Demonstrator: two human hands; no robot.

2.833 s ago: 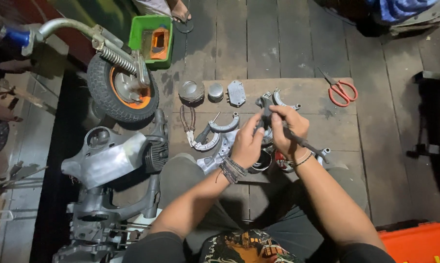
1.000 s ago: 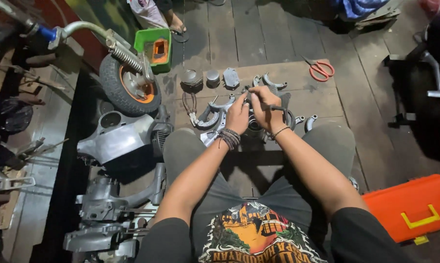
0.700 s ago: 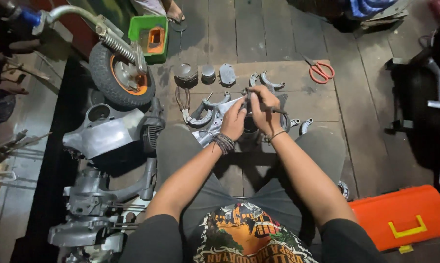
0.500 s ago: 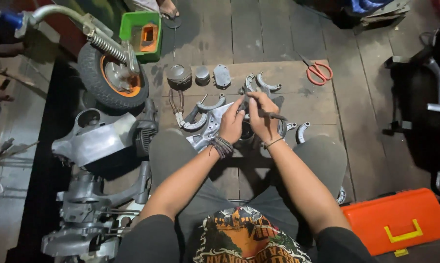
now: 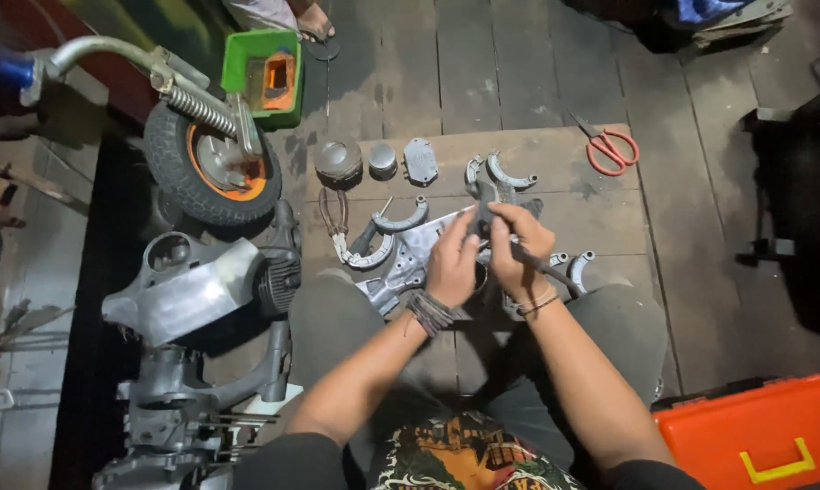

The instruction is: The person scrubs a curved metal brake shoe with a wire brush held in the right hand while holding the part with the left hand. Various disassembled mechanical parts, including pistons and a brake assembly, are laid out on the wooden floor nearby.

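My left hand (image 5: pixel 453 263) and my right hand (image 5: pixel 517 240) meet over the wooden board (image 5: pixel 610 218) in front of my knees. Both pinch a small dark metal part (image 5: pixel 483 196) held up between the fingertips. My right hand also grips a dark-handled tool (image 5: pixel 552 270) whose shaft sticks out past my wrist to the right. Under my hands lies a silver engine cover (image 5: pixel 408 260). Curved brake shoes (image 5: pixel 510 174) lie just beyond the held part.
Round metal parts (image 5: pixel 337 161), pliers (image 5: pixel 335 220) and red-handled scissors (image 5: pixel 611 149) lie on the board. A small wheel on a fork (image 5: pixel 212 168), a green bin (image 5: pixel 247 63) and grey engine casings (image 5: pixel 188 290) stand left. An orange toolbox (image 5: pixel 755 440) sits bottom right. A person's foot (image 5: pixel 312 20) shows at the top.
My hands stay together on the small part and have lifted slightly toward me; the view has shifted as my head moved. The parts on the board have not moved.
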